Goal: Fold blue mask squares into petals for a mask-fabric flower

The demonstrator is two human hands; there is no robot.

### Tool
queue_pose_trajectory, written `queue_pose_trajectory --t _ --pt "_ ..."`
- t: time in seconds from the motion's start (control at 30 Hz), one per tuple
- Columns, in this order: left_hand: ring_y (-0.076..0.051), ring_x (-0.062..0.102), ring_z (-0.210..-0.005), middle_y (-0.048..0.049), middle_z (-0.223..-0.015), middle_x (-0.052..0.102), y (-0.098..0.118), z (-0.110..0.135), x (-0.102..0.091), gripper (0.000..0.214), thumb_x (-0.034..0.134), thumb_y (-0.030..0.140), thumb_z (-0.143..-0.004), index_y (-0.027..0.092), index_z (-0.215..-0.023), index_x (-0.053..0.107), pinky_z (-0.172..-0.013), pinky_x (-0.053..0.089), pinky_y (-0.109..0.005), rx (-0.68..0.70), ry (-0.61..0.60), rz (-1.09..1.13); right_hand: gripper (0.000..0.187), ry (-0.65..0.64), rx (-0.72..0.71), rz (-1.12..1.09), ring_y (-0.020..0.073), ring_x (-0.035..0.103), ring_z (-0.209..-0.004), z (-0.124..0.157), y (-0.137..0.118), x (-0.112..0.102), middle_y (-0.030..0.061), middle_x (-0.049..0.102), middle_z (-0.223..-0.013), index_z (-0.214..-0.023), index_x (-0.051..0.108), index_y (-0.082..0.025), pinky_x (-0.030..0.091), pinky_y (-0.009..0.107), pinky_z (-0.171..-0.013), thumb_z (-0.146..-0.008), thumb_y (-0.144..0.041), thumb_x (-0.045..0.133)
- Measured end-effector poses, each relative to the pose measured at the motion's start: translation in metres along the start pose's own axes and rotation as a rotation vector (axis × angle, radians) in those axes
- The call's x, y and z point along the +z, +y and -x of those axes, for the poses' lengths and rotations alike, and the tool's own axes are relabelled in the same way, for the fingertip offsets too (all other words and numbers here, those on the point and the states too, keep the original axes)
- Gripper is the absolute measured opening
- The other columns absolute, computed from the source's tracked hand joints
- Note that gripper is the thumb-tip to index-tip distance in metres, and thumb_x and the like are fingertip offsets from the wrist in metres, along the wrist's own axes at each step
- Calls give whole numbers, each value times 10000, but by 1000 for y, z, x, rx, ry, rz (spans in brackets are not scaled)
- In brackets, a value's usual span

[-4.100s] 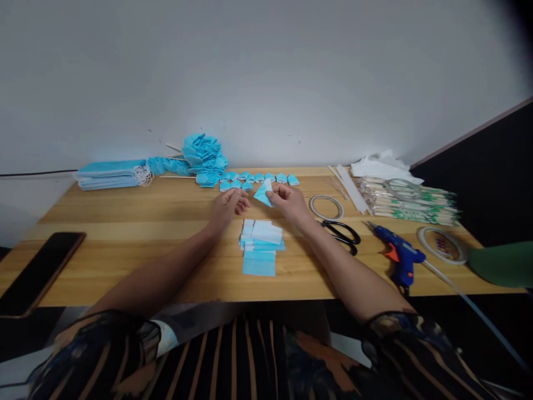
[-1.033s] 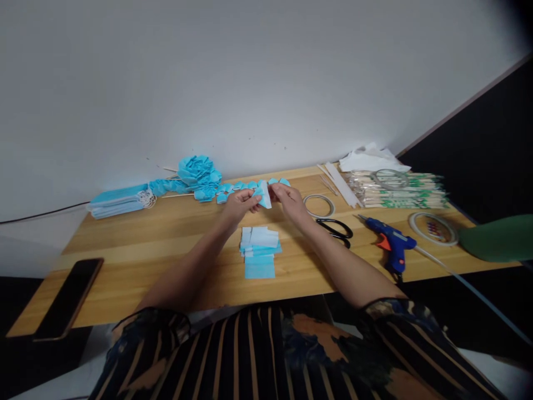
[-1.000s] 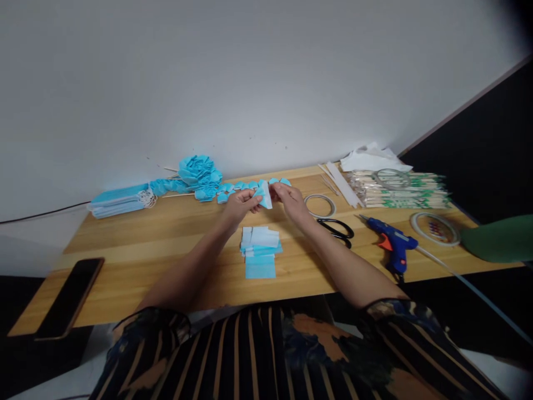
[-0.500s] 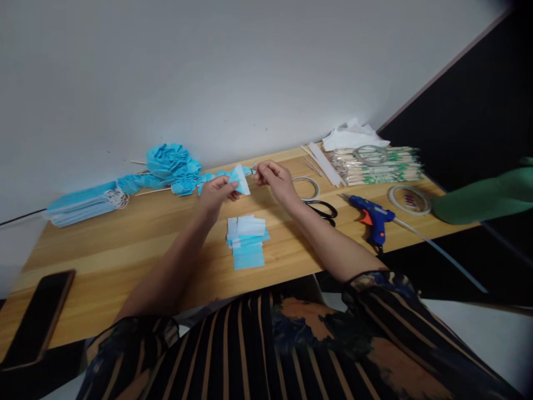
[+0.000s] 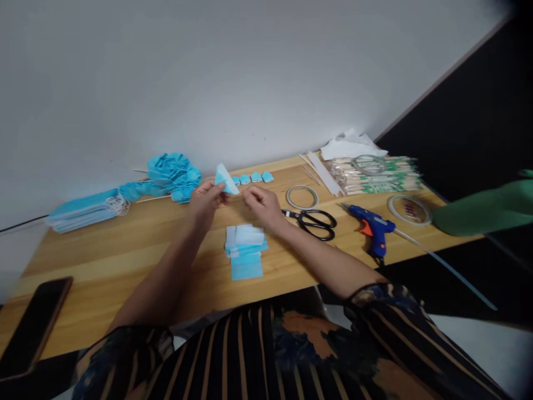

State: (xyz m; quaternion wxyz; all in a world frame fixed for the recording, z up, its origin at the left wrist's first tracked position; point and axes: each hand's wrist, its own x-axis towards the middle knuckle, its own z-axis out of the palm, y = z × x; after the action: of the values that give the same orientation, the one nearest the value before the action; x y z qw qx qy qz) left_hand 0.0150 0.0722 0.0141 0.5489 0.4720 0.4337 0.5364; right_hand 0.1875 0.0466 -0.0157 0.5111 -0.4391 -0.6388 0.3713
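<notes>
My left hand [image 5: 207,197] pinches a small folded blue piece [image 5: 224,179] and holds it above the wooden table [image 5: 125,244]. My right hand [image 5: 260,203] hovers just right of it with fingers curled, nothing visible in them. Below both hands lies a pile of cut blue and white mask pieces [image 5: 245,250]. A row of small folded blue pieces [image 5: 252,178] sits behind the hands, beside a blue flower made of folded pieces [image 5: 170,173].
A stack of blue face masks [image 5: 83,208] lies far left, a dark phone [image 5: 31,328] at the near left edge. To the right are a tape ring [image 5: 302,196], black scissors [image 5: 313,220], a blue glue gun [image 5: 372,231], bagged sticks [image 5: 375,175], another tape roll [image 5: 410,209] and a green object [image 5: 483,205].
My right hand has let go of the folded piece and dropped lower. My left hand alone now holds it, raised a little. The view has swung leftward.
</notes>
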Motion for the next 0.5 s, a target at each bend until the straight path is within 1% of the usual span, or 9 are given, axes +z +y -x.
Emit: queue_pose_trajectory --t 0.03,0.1,0.17,0.37,0.5 --pt "-96 588 -520 12 -594 645 -3 1 2 328 826 401 -727 177 -724 587 -562 494 -226 2 -15 -15 369 25 48 -102 152 543 -725 -4 1 -3 -3 590 -739 -763 592 -224 449 290 -689 -941 -543 539" --pt "-98 583 -540 4 -603 655 -7 4 5 342 836 431 -706 167 -716 619 -572 484 -229 23 -50 -36 395 16 115 -255 170 593 -809 -9 1 -6 17 640 -835 -841 638 -221 502 290 -688 -897 -609 589" --pt "-101 580 -558 -1 -607 659 -11 6 6 346 833 448 -708 166 -701 633 -582 477 -233 40 -76 -56 416 -11 136 -314 180 614 -857 -10 0 -6 26 663 -896 -899 664 -225 529 293 -693 -870 -637 622" --pt "-110 576 -559 -9 -613 664 -17 8 8 333 812 459 -723 172 -690 646 -584 482 -250 40 -79 -119 400 29 102 -297 157 600 -767 -8 1 -4 -5 633 -847 -1054 636 -243 539 309 -712 -851 -584 680" --pt "-102 570 -546 -5 -612 668 -20 7 9 312 800 439 -753 169 -687 657 -583 484 -244 42 -108 -142 308 57 64 -249 162 614 -814 -13 8 -6 12 650 -893 -996 619 -237 511 313 -736 -848 -497 688"
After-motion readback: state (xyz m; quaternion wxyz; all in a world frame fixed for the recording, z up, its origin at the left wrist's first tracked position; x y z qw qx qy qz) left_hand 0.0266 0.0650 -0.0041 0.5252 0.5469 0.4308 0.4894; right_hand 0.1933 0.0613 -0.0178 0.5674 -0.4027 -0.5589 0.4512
